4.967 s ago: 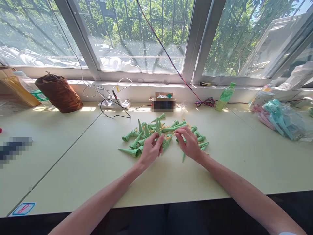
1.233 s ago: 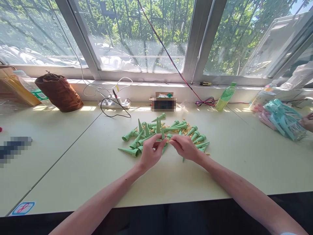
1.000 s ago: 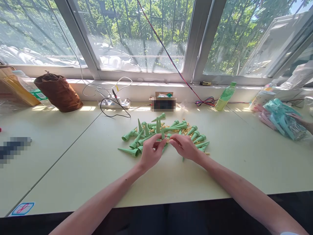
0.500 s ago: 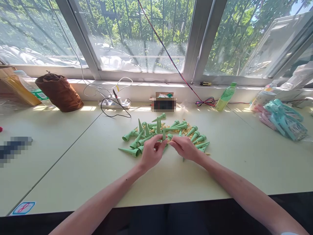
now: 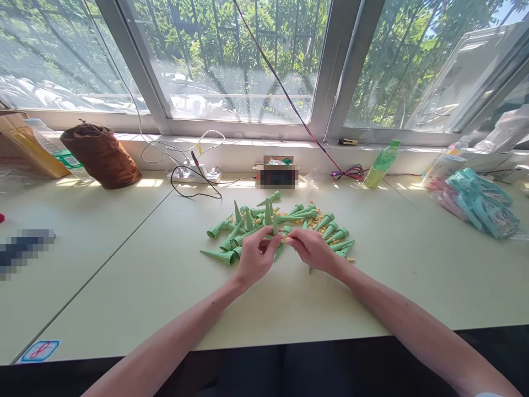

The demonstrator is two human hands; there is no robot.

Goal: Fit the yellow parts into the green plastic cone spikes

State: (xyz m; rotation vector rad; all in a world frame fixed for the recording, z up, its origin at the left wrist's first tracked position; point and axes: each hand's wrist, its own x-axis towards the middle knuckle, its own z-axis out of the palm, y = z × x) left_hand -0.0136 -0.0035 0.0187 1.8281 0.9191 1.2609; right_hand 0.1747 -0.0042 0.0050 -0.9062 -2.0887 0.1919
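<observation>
A heap of green plastic cones [image 5: 248, 226] lies in the middle of the pale table [image 5: 124, 275], mixed with small yellow pieces [image 5: 316, 220]. My left hand [image 5: 256, 256] is closed on one green cone [image 5: 275, 227], held with its tip up. My right hand [image 5: 309, 248] is pinched on a small yellow piece [image 5: 285, 239], held right against that cone. Both hands meet at the near edge of the heap.
A brown pouch [image 5: 101, 157] and a box lie at the back left. A power strip with cables [image 5: 192, 173] and a small box [image 5: 276, 171] sit by the window sill. A green bottle [image 5: 381, 162] and a bag of blue parts [image 5: 479, 201] are on the right.
Five seconds ago the hands were apart in the heap; they have since come together with the cone and the yellow piece. Another person's hand at the right edge is gone.
</observation>
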